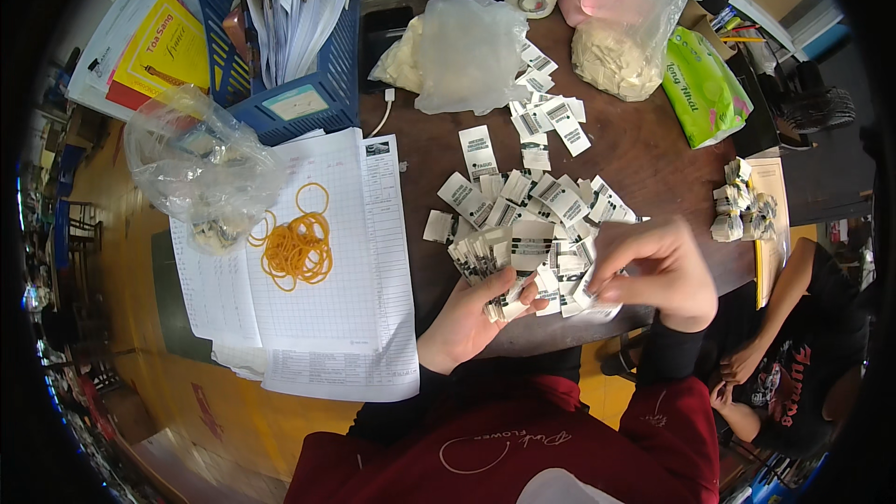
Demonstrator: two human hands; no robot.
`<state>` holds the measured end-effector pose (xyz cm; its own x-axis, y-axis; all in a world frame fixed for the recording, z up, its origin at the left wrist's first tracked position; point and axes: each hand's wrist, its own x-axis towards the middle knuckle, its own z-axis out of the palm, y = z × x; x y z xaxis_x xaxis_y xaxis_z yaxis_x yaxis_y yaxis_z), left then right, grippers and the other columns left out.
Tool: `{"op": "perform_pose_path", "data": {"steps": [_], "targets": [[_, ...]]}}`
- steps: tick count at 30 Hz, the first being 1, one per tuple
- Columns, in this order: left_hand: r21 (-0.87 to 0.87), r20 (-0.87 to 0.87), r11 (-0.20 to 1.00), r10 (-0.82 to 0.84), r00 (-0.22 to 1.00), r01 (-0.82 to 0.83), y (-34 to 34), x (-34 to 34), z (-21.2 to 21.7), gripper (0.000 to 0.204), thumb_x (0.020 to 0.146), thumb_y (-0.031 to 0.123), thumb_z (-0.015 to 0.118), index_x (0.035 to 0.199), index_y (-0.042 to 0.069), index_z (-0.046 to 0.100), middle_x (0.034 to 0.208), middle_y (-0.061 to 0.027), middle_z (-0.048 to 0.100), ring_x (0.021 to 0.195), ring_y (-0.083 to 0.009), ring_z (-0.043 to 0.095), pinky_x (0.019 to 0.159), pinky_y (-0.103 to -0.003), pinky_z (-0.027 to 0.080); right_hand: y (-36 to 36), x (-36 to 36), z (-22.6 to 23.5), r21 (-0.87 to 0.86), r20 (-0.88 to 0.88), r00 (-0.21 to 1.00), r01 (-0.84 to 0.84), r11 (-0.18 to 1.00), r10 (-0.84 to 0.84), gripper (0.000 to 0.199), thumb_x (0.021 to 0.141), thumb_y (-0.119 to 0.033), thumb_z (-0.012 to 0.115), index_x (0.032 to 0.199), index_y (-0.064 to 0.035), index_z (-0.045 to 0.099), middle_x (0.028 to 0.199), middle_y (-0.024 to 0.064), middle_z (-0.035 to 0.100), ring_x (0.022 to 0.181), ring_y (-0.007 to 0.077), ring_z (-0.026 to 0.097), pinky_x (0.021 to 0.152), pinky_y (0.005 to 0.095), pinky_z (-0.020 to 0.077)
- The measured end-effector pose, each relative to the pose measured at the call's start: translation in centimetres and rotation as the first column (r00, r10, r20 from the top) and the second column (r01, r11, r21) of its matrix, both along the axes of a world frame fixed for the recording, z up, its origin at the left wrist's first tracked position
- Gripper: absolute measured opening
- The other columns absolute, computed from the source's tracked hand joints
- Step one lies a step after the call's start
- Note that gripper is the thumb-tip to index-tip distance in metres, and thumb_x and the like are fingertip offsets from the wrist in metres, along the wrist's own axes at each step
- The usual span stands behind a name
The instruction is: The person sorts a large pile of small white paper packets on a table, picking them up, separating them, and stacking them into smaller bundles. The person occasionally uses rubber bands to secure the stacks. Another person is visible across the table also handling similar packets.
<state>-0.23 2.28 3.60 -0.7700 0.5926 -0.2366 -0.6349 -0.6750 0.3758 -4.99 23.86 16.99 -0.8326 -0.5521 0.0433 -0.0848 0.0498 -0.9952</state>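
Left hand (pixel 467 322) curled at the near table edge, fingers closed around a small fanned stack of white fabric labels (pixel 509 303), thumb on top. Scanning from the left side of the brown table (pixel 653 154): a crumpled clear plastic bag (pixel 191 163) lies over printed grid sheets (pixel 327 280), with a loose heap of orange rubber bands (pixel 297 247) on the paper just beside it. Behind these, a blue basket of white sleeves (pixel 299 28) and a yellow booklet (pixel 173 47). Centre of table: a scattered pile of loose labels (pixel 523 201), white with dark print, reaching from a cloudy bag (pixel 467 51) at the far side to the hands. Right hand (pixel 658 271) sits just beside the left, fingertips pinching the outer end of the same stack, so both hands are closed on it. Farther right: a second bag of pale material (pixel 621 56), a green packet (pixel 705 84), and a few already banded bundles (pixel 742 201) near the table's right edge. Judgement: the step in hand looks like gathering and squaring loose labels into one bundle; this one is not yet banded. Next move would likely call for evening the edges, then freeing one hand to reach well left for a rubber band while the other keeps the stack tight.
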Motion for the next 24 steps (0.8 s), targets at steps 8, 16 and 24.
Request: {"op": "perform_pose_path", "data": {"steps": [8,16,24], "targets": [[-0.224,-0.105,0.971,0.065,0.992,-0.087,0.3,0.6,-0.1,0.048,0.098,0.014,0.057,0.142,0.006,0.039,0.135,-0.0084,0.053,0.126,-0.0218,0.053,0.101,-0.042,0.048,-2.6,0.1,-3.9,0.221,-0.096,0.969,0.245,0.944,-0.229,0.011,0.077,0.000,0.075,0.088,-0.0029,0.076,0.089,0.0075,0.072,0.087,0.0170,0.065,0.076,0.0300,0.0486],[-0.048,-0.131,0.992,0.108,0.986,-0.115,-0.2,0.3,-0.5,0.046,0.100,0.025,0.056,0.139,0.004,0.041,0.125,-0.0089,0.056,0.113,-0.0211,0.058,0.098,-0.042,0.048,-1.2,1.1,-1.2,-0.051,-0.277,0.954,-0.132,0.990,0.113,0.032,0.072,-0.007,0.083,0.103,-0.0034,0.076,0.077,0.0073,0.071,0.068,0.0177,0.063,0.064,0.0330,0.0450],[0.068,-0.175,0.990,-0.108,0.979,0.122,-0.1,0.5,-0.9,0.069,0.085,0.045,0.072,0.136,0.008,0.045,0.121,-0.0106,0.059,0.116,-0.0260,0.060,0.098,-0.050,0.052,-3.7,-0.5,-3.2,0.313,-0.349,0.936,0.059,0.948,0.057,0.025,0.078,-0.006,0.075,0.103,-0.0063,0.074,0.087,0.0061,0.072,0.079,0.0219,0.064,0.077,0.0367,0.0495]]}}
